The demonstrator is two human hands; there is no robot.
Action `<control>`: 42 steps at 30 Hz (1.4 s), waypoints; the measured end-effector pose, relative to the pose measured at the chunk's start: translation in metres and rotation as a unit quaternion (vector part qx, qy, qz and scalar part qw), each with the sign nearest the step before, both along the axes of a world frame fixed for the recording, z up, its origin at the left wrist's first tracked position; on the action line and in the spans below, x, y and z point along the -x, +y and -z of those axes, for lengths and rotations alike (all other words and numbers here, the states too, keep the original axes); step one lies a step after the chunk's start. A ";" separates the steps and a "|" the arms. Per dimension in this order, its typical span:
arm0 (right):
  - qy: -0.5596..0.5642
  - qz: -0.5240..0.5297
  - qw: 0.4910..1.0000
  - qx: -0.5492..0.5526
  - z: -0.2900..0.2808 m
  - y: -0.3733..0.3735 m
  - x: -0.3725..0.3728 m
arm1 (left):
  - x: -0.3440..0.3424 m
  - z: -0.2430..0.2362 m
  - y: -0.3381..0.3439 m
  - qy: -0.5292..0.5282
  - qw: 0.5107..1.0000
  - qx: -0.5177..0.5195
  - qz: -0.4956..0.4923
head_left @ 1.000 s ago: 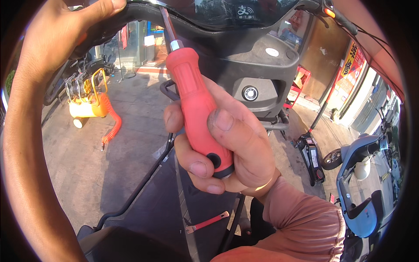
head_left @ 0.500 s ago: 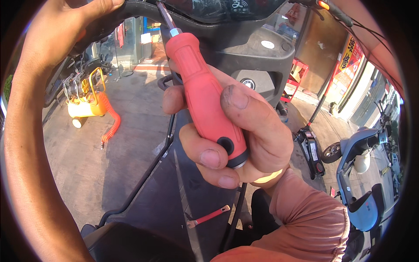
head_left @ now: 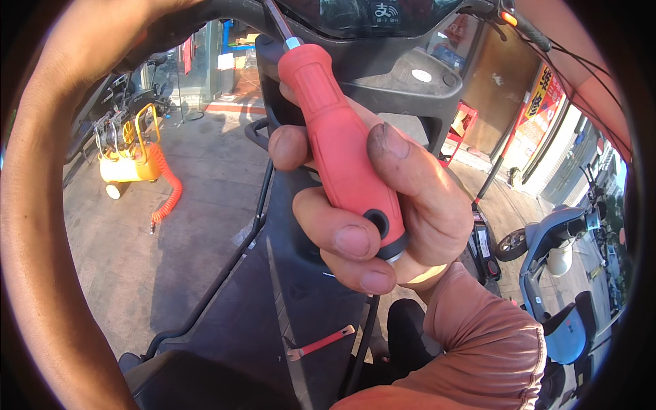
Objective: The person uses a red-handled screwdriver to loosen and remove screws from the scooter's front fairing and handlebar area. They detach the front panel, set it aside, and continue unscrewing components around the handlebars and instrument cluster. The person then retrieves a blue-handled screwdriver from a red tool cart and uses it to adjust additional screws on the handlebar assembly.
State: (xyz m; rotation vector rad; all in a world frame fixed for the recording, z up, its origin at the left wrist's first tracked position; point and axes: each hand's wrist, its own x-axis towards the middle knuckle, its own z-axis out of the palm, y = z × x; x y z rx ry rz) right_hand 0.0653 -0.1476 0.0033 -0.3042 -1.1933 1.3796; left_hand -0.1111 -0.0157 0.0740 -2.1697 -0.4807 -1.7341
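My right hand [head_left: 417, 198] is closed round the red handle of a screwdriver [head_left: 342, 143]. Its metal shaft points up and left to the dark handlebar cover, where the tip is cut off by the upper edge. Above it is the dark display panel [head_left: 355, 19] of a scooter. My left hand [head_left: 123, 27] is up at the left side of the handlebar cover; its fingers are hidden or out of frame. On the scooter's black footboard [head_left: 239, 348] lies a flat red tool [head_left: 321, 343] with bare metal ends, one of them notched.
A yellow air compressor [head_left: 130, 164] with a coiled orange hose [head_left: 167, 195] stands on the paved floor at left. At right are a floor jack [head_left: 484, 249], a red rack [head_left: 459, 130] and a parked light-blue scooter [head_left: 547, 273]. Cables [head_left: 581, 58] run by the right handlebar grip.
In the picture, the screwdriver and my right hand have shifted slightly right. My left hand has moved up, so its thumb no longer shows clearly. The view itself has shifted a little.
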 end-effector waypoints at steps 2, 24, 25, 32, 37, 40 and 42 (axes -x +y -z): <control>-0.004 0.010 1.000 -0.001 0.002 0.002 0.000 | 0.003 -0.002 -0.001 0.030 1.000 0.000 -0.010; -0.007 -0.002 1.000 -0.011 0.009 0.017 0.003 | -0.040 -0.052 0.011 0.150 0.983 -0.092 -0.053; -0.007 -0.008 1.000 -0.011 0.009 0.018 0.004 | -0.054 -0.057 0.004 0.195 0.974 -0.119 -0.006; -0.006 -0.023 0.999 0.034 0.005 0.021 0.006 | -0.108 -0.066 -0.002 0.267 0.950 -0.029 -0.156; -0.008 -0.024 1.000 0.019 0.007 0.024 0.006 | -0.102 -0.067 0.006 0.292 0.945 -0.027 -0.148; -0.018 -0.022 0.999 0.015 0.008 0.026 0.006 | -0.102 -0.063 0.004 0.285 0.946 -0.047 -0.145; -0.033 -0.016 0.999 0.018 0.008 0.028 0.005 | -0.102 -0.062 0.001 0.300 0.940 0.006 -0.160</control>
